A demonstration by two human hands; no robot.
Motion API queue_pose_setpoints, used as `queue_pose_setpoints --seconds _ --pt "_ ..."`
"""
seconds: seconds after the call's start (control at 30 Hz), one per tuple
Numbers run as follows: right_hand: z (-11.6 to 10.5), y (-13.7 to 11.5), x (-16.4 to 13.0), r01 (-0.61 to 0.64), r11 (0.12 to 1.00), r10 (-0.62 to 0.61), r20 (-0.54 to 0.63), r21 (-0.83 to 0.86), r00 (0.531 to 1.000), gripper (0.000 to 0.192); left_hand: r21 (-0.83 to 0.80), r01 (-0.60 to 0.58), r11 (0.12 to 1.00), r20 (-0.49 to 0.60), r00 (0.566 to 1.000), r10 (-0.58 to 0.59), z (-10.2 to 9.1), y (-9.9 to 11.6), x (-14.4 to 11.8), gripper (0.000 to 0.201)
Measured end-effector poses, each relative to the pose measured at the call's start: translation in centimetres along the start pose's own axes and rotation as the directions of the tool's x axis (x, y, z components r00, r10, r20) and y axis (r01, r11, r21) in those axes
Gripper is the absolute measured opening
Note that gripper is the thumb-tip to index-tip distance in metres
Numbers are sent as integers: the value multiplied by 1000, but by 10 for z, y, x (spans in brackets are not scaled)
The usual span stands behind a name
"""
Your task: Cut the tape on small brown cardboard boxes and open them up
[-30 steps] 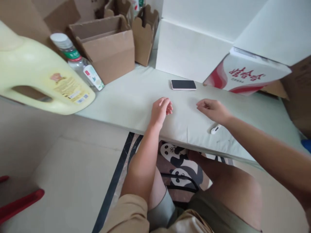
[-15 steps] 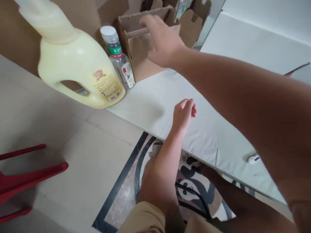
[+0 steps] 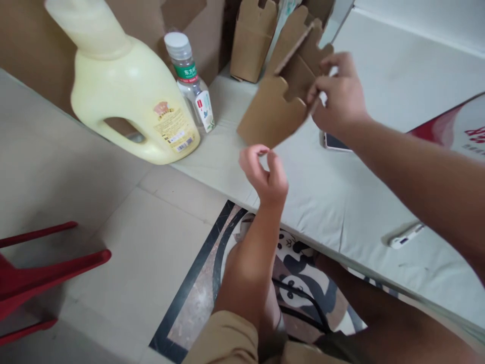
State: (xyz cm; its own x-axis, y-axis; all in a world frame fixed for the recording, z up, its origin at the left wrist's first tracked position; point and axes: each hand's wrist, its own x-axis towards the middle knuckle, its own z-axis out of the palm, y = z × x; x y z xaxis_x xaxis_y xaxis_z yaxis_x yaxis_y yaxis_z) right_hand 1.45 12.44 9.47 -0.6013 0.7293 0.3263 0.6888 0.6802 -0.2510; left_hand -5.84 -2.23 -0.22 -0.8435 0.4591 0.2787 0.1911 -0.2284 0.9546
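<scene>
My right hand (image 3: 341, 93) grips a small brown cardboard box (image 3: 273, 111) by its right side. The box is tilted, with its open, notched top toward the upper right. Just below its lower corner is my left hand (image 3: 267, 172), fingers curled and a gap between thumb and forefinger; I see nothing in it. Whether it touches the box I cannot tell. Behind stands another notched cardboard box (image 3: 253, 43), with more cardboard beside it. A clear bottle (image 3: 193, 91) with a white cap and green label stands to the left, against a large pale-yellow jug (image 3: 129, 96) with a handle.
The table (image 3: 314, 197) has a pale cover. On it lie a phone (image 3: 337, 144), partly behind my right hand, a small white device (image 3: 405, 236) and a red-and-white printed item (image 3: 450, 124). Red chair legs (image 3: 56, 268) stand on the floor at left.
My right hand has moved right and now grips a cardboard box. The box beside the bottle is gone from its place. My left hand has shifted slightly left and its curled fingers have loosened.
</scene>
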Motion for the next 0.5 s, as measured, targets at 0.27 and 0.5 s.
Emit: queue_pose_setpoints --seconds 0.27,0.5 --pt "-73 65 -205 -100 944 160 -171 314 972 31 -124 226 966 232 953 -193 13 -15 2 27" --pt "-95 67 -320 -240 792 366 -122 561 923 65 -245 266 932 799 601 38 51 -5 -39 53"
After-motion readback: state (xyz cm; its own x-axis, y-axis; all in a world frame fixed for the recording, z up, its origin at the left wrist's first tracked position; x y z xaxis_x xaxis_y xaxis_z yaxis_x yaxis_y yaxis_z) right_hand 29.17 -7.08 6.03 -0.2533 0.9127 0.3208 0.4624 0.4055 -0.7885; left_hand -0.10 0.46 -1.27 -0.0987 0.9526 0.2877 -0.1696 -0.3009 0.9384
